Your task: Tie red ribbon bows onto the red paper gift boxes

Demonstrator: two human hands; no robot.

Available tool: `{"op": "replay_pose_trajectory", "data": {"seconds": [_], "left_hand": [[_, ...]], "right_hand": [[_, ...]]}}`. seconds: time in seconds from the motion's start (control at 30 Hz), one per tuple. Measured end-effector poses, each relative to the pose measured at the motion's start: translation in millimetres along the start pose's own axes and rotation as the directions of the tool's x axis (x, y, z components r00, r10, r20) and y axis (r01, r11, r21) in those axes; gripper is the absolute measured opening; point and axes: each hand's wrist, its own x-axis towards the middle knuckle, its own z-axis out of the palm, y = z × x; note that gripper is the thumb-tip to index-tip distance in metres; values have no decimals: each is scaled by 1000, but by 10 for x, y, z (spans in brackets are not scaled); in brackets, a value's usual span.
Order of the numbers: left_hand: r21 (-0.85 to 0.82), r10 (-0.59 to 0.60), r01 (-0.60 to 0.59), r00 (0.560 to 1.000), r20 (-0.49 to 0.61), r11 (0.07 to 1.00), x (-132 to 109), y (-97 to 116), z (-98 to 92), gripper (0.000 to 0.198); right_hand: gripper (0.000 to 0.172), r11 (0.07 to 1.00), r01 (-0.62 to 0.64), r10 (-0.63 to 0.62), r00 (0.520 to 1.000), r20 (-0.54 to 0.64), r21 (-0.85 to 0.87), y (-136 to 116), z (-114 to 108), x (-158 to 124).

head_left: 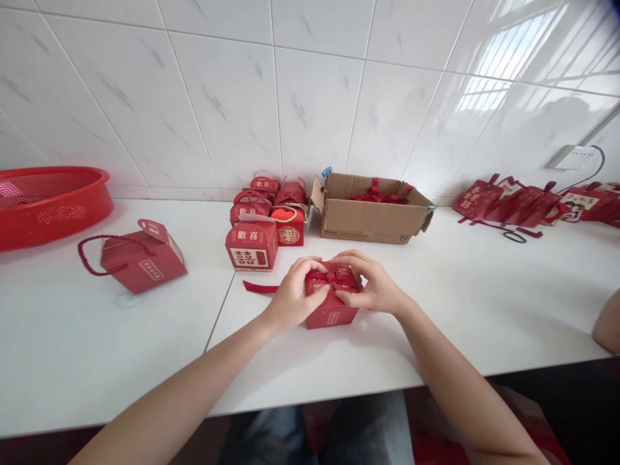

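A small red gift box [332, 318] with gold print sits on the white table between both my hands. A dark red ribbon [260, 288] runs over its top, gathered at the middle, with one tail lying out to the left. My left hand [294, 297] grips the box's left side, its thumb pressing on the top near the gathered ribbon. From the other side my right hand [375, 285] curls over the far right edge, thumb on the top flap. Some fingertips are hidden behind the box.
Behind stand several finished-looking red boxes [252, 248] and a cardboard carton [372, 219] of red ribbons. To the left are a red box with a rope handle [145, 265] and a red plastic basket [58, 210]. Red bags [508, 201] lie right, near another person's arm [608, 323].
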Motion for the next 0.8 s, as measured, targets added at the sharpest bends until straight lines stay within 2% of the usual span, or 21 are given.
{"op": "replay_pose_trajectory", "data": {"seconds": [0.13,0.3,0.37,0.43,0.5,0.53,0.63,0.67,0.73,0.8], "left_hand": [[10,7,-7,1000,-6,1000,3,-19,22,16],[-24,-15,15,1000,8,1000,-5,-36,25,24],[-13,-59,59,998,-28,998,0,-47,-8,32],[2,-126,127,986,-113,992,16,-63,-72,35],[-4,-205,207,967,-153,978,40,-79,-154,31],[-17,-247,247,960,-130,969,52,-85,-194,32],[-48,-332,333,943,35,942,77,-89,-279,45],[-56,-339,343,938,75,938,80,-84,-289,47],[-62,-326,333,940,105,941,82,-67,-286,48],[-50,-296,300,952,80,953,81,-49,-265,45]], "right_hand": [[44,1000,2,-1,1000,-22,13,22,10,-2],[42,999,-12,10,999,49,38,3,-18,-10],[51,998,-56,55,998,34,24,24,-38,-31],[57,989,-147,147,989,-36,9,68,-74,-62],[57,965,-259,261,963,-63,43,113,-130,-94],[58,947,-311,313,949,-21,82,126,-162,-107],[59,879,-437,402,894,197,192,109,-250,-130],[55,857,-472,429,875,224,206,89,-269,-130],[45,817,-537,506,842,187,209,51,-293,-125],[41,787,-585,564,811,154,196,39,-309,-117]]}}
